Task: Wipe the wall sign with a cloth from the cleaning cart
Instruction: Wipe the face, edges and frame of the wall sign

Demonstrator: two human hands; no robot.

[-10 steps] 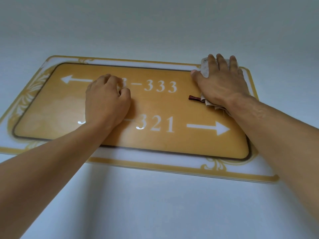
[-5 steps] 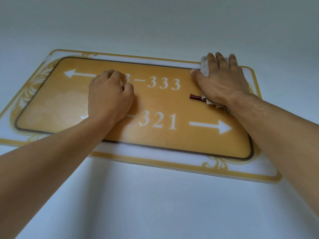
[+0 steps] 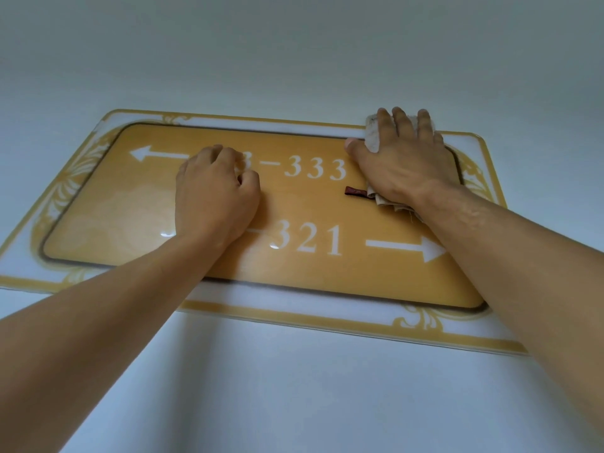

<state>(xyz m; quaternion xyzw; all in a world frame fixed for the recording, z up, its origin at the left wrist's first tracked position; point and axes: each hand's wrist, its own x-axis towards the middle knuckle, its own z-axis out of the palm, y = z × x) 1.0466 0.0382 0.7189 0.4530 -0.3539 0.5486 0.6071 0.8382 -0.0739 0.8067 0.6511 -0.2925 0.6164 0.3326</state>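
A yellow wall sign [image 3: 124,204] with white numbers, two white arrows and a white ornamented border hangs on the pale wall. My right hand [image 3: 403,161] lies flat on the sign's upper right corner and presses a beige cloth [image 3: 372,134] against it. The cloth shows above my fingers and below my wrist, with a small dark red tag [image 3: 356,191] sticking out to the left. My left hand [image 3: 214,194] rests as a loose fist on the middle left of the sign, covering some digits, with nothing visible in it.
The plain pale wall [image 3: 294,60] surrounds the sign on every side. Both of my bare forearms reach up from the bottom corners of the view. The cleaning cart is out of sight.
My right hand and the cloth have stayed at the upper right corner of the sign. My left fist has kept its place. The view has shifted a little.
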